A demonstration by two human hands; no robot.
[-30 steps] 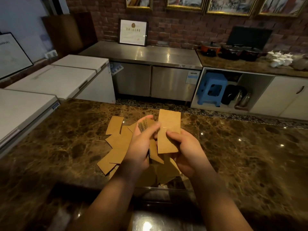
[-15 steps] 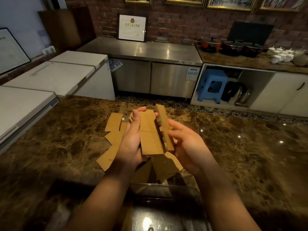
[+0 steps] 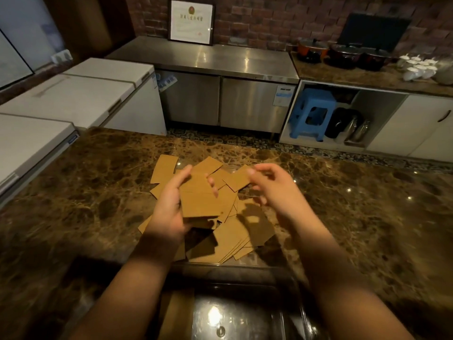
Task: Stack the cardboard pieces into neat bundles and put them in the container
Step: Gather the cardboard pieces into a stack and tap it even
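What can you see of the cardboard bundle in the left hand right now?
The bundle is a small stack of flat, tan, roughly rectangular cardboard pieces, edges fairly well squared, the top face plain. The left hand grips it from the left side, thumb on the far edge and fingertips curling over the right edge. It is held tilted above the loose cardboard pile on the marble counter, clear of it. The right hand is beside it, not touching. How many pieces it holds I cannot tell.

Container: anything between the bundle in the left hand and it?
Nothing visible. The left hand holds the bundle above the loose cardboard pieces; the clear container sits open-topped just nearer the person, one bundle inside at its left. The right hand is off to the side.
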